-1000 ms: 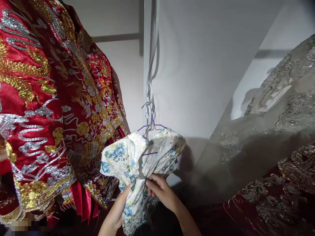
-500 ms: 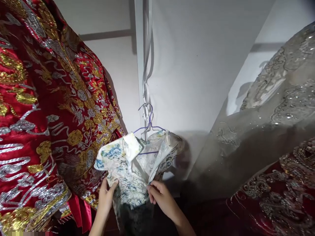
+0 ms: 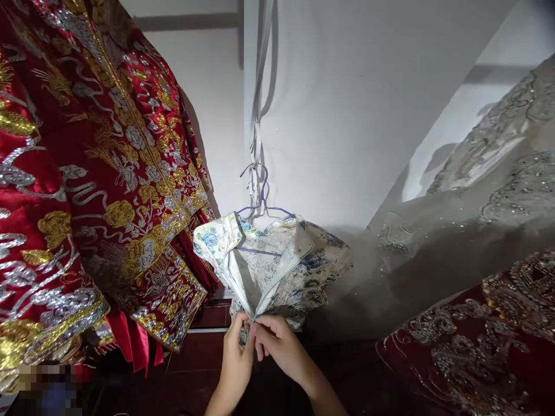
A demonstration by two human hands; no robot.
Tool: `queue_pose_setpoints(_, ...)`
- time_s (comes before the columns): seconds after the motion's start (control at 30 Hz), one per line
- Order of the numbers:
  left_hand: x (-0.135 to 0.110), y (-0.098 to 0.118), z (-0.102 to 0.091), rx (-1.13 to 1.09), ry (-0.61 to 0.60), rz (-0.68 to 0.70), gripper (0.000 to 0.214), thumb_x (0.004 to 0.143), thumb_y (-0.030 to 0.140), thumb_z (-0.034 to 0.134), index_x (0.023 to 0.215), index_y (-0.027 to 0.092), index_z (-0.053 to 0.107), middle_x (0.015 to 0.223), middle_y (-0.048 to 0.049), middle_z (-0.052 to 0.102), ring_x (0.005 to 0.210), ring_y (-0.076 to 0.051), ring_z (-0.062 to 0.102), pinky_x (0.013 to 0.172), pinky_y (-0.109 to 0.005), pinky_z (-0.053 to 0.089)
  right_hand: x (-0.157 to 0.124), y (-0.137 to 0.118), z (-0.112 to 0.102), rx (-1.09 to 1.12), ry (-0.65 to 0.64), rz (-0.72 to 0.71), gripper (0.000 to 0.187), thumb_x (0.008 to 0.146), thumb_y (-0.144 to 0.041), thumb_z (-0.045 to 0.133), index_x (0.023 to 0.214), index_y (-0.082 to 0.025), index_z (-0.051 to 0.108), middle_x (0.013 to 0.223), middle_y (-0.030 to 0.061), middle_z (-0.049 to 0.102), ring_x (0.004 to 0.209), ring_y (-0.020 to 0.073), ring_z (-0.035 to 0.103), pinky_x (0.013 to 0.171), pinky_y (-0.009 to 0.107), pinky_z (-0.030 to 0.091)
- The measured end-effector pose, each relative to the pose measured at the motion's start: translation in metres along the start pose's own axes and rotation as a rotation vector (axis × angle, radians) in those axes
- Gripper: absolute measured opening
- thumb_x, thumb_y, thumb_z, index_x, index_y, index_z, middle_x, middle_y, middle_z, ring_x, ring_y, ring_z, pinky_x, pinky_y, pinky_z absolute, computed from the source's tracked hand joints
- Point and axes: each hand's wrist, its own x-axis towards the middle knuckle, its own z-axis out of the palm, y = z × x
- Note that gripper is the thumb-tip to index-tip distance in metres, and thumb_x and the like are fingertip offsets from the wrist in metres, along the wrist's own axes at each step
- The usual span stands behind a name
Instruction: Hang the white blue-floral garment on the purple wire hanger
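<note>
A small white garment with blue flower print [image 3: 277,266] hangs on a purple wire hanger [image 3: 262,205] from a white strap [image 3: 259,115] at a wall corner. Its front is open and the pale lining shows. My left hand [image 3: 236,361] and my right hand [image 3: 277,346] meet just below the opening, both pinching the two front edges of the garment together at the same spot. Fingers of both hands are closed on the cloth.
A red robe with gold and silver embroidery [image 3: 87,190] hangs close on the left. A grey beaded sheer gown [image 3: 477,214] and a dark red embroidered cloth [image 3: 468,346] fill the right. White walls [image 3: 355,104] stand behind. The floor below is dark.
My left hand moved right from the garment's left edge to meet my right hand. The two front edges came together at the bottom and the garment swung a little right.
</note>
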Motion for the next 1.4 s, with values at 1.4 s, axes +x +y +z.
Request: queue_pose_setpoints(1.4,0.157,0.176,-0.102,0.080,0.332,0.626,0.012,0.095,0.028,0.059,0.095,0.017,0.063,0.087,-0.0015,0.061,0.082,-0.014,0.057,0.075,-0.023,0.045,0.082,-0.063,-0.015,-0.048,0.517,-0.345,0.025,0.082,-0.030,0.053,0.061,-0.018,0.056,0.047,-0.0065,0.032,0.045,0.0083,0.027,0.047,0.025,0.019)
